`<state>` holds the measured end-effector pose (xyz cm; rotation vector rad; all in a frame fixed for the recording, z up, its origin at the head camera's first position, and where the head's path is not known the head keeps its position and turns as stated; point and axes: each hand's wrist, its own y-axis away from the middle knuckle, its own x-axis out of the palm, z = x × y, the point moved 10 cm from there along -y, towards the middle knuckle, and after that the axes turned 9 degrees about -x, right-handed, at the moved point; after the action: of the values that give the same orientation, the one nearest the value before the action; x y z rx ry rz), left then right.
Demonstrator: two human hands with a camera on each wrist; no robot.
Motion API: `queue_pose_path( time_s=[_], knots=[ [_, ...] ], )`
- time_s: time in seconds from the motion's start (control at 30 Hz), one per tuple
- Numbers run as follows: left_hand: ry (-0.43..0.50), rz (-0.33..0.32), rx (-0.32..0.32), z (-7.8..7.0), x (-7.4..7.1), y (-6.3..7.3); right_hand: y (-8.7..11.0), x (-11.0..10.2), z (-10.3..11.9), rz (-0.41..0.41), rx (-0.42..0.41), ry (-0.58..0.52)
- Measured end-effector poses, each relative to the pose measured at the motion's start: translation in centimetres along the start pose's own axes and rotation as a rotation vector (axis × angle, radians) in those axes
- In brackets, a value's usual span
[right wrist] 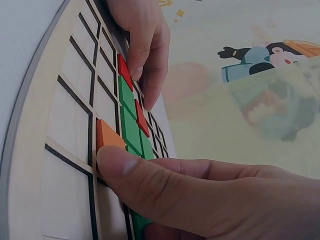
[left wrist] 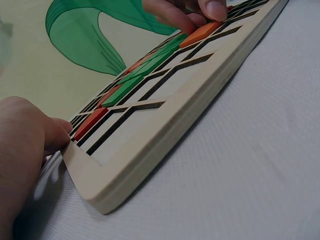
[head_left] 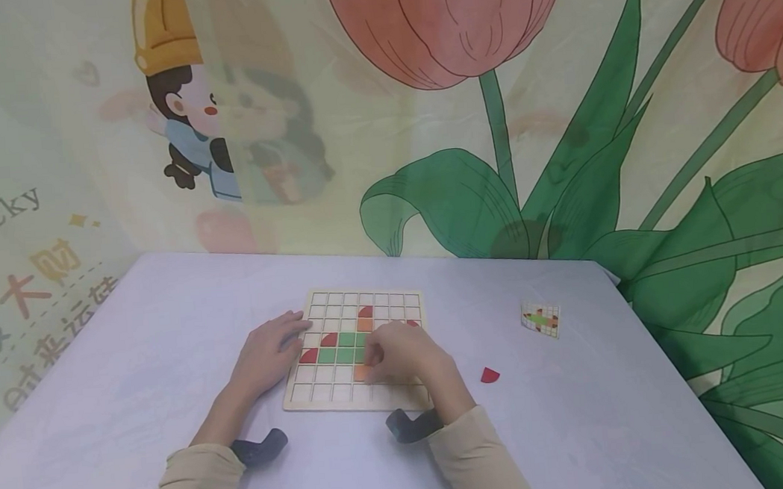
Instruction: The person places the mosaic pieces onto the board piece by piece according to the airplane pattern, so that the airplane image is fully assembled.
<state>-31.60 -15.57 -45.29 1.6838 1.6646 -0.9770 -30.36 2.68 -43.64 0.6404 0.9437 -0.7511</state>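
A square wooden grid board [head_left: 354,406] lies on the table, with green tiles [head_left: 327,355], orange tiles and red quarter-round pieces [head_left: 309,356] set in its cells. My left hand [head_left: 271,349] rests at the board's left edge, its fingertips [left wrist: 62,125] by a red piece. Over the board's middle, my right hand [head_left: 401,356] has its fingers curled, and it pinches an orange tile [right wrist: 107,136] at a cell in the nearer rows. In the right wrist view the thumb [right wrist: 117,157] covers part of that tile. Several cells behind the right hand are hidden.
A loose red quarter-round piece [head_left: 490,374] lies on the white table right of the board. Farther right stands a small card [head_left: 540,320] with a coloured grid pattern. A printed cloth with tulips [head_left: 448,24] hangs behind the table's back edge.
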Motion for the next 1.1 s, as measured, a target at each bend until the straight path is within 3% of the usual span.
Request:
queue_pose_path(
  time_s=[1.1],
  knots=[
    [-0.016,0.000,-0.012,0.13,0.18,-0.01,0.17,0.07,-0.25,-0.008,0.035,-0.015]
  ],
)
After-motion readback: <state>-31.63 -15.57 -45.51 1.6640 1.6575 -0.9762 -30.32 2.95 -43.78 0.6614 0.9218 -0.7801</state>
